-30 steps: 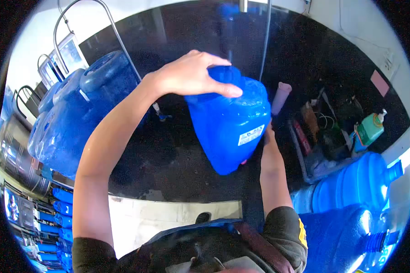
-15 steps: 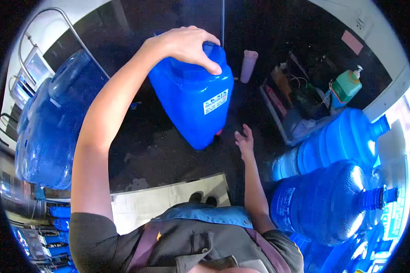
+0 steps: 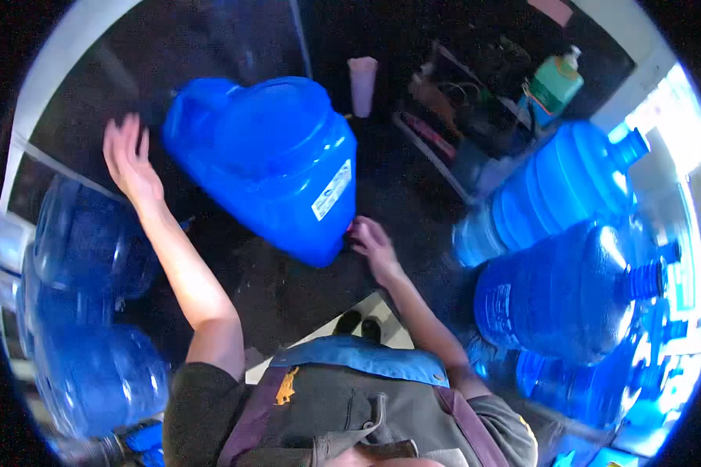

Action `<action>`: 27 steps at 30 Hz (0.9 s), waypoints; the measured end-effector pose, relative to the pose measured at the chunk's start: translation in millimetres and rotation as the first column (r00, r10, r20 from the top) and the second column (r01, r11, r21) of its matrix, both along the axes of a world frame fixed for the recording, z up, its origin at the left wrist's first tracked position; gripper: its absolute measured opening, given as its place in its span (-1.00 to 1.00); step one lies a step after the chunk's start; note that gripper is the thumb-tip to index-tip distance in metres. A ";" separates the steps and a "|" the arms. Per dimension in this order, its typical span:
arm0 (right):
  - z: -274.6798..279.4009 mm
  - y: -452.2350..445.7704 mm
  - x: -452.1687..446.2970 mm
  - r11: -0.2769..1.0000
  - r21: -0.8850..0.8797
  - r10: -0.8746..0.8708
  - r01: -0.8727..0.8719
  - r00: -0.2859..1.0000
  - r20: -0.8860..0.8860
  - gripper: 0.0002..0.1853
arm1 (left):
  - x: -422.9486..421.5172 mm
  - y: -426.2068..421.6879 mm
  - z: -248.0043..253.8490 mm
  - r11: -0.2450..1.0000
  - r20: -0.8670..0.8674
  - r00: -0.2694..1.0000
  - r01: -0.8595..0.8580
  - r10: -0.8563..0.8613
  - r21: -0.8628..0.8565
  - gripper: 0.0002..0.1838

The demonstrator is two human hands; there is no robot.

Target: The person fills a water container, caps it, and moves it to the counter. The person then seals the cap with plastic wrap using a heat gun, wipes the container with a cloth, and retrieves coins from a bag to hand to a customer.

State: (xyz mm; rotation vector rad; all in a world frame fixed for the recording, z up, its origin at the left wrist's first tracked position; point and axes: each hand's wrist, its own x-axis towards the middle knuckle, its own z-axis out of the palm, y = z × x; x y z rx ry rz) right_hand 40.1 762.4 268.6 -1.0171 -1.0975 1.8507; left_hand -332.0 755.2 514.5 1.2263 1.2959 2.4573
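Observation:
A large blue plastic container (image 3: 265, 156) with a white printed label (image 3: 332, 190) rests on the dark surface, its lower corner toward my body. To its left, my left hand (image 3: 132, 158) is raised with its fingers spread, apart from the container and holding nothing. My right hand (image 3: 372, 245) is at the container's lower right corner, its fingers curled by a small red part there. How firmly the fingers grip that red part is too small to tell.
Big blue water bottles (image 3: 561, 288) lie stacked at the right, with more bottles (image 3: 105, 373) at the left. A pink cup (image 3: 362, 87), a green pump bottle (image 3: 554, 84) and a tray of items (image 3: 436, 156) are beyond.
My left hand has let go of the container's top and moved left, its fingers spreading. My right hand has come up to the lower corner. The container appears turned, and the view has shifted.

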 end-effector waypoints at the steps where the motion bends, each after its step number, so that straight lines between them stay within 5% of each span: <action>1: -0.6 -3.8 -17.0 0.998 -0.066 -0.008 0.001 0.995 -0.101 -0.29 | -21.6 16.8 -43.1 0.980 0.307 0.939 -0.108 0.156 -0.168 -0.32; 2: 10.8 -9.0 -34.9 0.995 -0.083 -0.068 0.061 0.994 -0.088 -0.18 | -86.2 39.6 -111.0 0.941 0.517 0.853 0.227 -0.067 -0.252 -0.43; 3: 30.1 -11.9 -43.3 0.989 -0.117 -0.099 0.092 0.993 -0.057 -0.11 | -101.2 49.2 -173.0 0.909 0.453 0.856 0.369 -0.250 -0.196 -0.43; 5: 35.9 -5.7 -41.1 0.994 -0.104 -0.046 0.030 0.986 -0.159 -0.14 | -112.1 69.5 -215.7 0.862 0.429 0.878 0.376 -0.214 -0.339 -0.43; 9: 21.6 -3.2 -40.4 0.998 -0.038 -0.051 0.047 0.992 -0.115 -0.07 | -122.4 101.9 -228.0 0.781 0.268 0.959 0.236 -0.091 -0.578 -0.43; 16: 1.2 -9.5 -28.2 0.995 -0.054 -0.096 0.088 0.978 -0.184 0.06 | -65.9 70.7 -221.4 0.715 0.022 0.999 0.040 -0.034 -0.698 -0.43; 25: 1.2 -72.2 73.7 0.968 -0.038 -0.250 0.247 0.959 -0.130 -0.05 | 47.0 -13.7 -220.4 0.647 -0.068 0.987 0.041 -0.143 -0.762 -0.43; 27: 15.7 -94.5 98.7 0.959 -0.129 -0.273 0.252 0.944 -0.185 -0.27 | 71.4 -28.0 -224.2 0.632 -0.061 0.981 0.070 -0.183 -0.772 -0.43</action>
